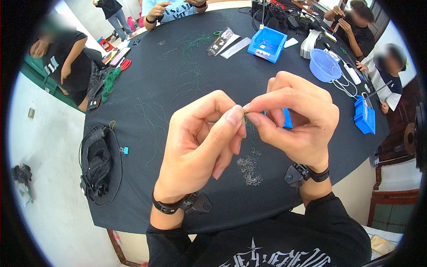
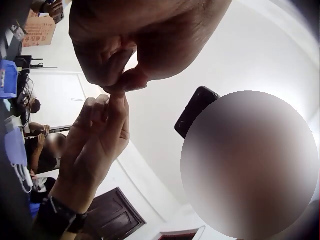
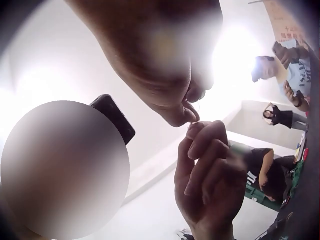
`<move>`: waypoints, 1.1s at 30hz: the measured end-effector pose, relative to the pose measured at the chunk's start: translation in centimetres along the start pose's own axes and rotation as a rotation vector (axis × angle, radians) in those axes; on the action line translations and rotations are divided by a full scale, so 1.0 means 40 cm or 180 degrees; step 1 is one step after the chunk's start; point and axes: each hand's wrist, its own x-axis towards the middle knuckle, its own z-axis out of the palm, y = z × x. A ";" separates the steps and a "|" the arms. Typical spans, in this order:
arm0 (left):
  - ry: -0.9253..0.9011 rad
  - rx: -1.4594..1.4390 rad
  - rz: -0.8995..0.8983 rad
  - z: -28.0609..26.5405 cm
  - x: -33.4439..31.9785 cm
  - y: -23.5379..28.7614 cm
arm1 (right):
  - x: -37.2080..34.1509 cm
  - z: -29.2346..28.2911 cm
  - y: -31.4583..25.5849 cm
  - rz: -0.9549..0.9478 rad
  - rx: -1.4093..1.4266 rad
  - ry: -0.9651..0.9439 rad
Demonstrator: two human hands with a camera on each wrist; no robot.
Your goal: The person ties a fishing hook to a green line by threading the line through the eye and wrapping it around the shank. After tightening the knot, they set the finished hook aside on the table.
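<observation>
Both hands meet above the black table. Thumb and index finger of the left hand (image 1: 195, 144) (image 2: 150, 40) (image 3: 207, 175) pinch a tiny thing (image 1: 245, 112), largely covered by the fingertips and too small to make out. From the other side the right hand (image 1: 300, 120) (image 2: 95, 145) (image 3: 155, 70) pinches at the same spot, its fingertips against the left ones. A thin curved strand (image 3: 199, 106) shows by the right fingertips in the right wrist view. Below the hands lies a small heap of metal hooks (image 1: 250, 171), with fine green thread (image 1: 252, 129) just above it.
Green thread (image 1: 193, 44) lies across the black table (image 1: 133, 178). Farther off are a blue tray (image 1: 279, 40), a blue basket (image 1: 324, 66) and plastic bags (image 1: 220, 41). A black cable bundle (image 1: 98, 162) and a blue clip (image 1: 124, 151) lie left. Several people surround the table.
</observation>
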 end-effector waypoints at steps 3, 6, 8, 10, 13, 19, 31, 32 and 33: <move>0.0025 -0.0007 -0.0020 0.001 -0.001 0.001 | -0.001 0.003 0.001 0.0011 0.0071 0.0020; 0.0003 -0.0042 -0.0029 -0.003 -0.002 0.000 | 0.001 0.002 0.000 0.0101 0.0119 -0.0005; -0.0040 -0.0070 -0.0017 -0.006 -0.001 -0.004 | 0.004 -0.003 -0.002 0.0152 0.0080 -0.0053; -0.0075 -0.0097 -0.0002 -0.008 -0.001 -0.007 | 0.004 -0.009 -0.001 0.0148 0.0044 -0.0109; 0.0003 -0.0001 0.0124 0.007 -0.001 -0.011 | 0.003 -0.017 0.003 0.0078 -0.0002 -0.0179; -0.0063 -0.0042 0.0061 0.009 -0.002 -0.013 | 0.002 -0.020 -0.002 0.0057 -0.0002 -0.0125; 0.0049 0.0208 0.0178 0.014 -0.003 -0.002 | 0.001 -0.032 0.004 0.0055 0.0061 -0.0035; 0.0074 0.0214 0.0267 0.008 0.000 -0.010 | 0.001 -0.033 0.003 0.0086 0.0094 -0.0051; 0.0099 0.0219 0.0356 0.000 0.003 -0.022 | 0.001 -0.034 0.001 0.0116 0.0129 -0.0066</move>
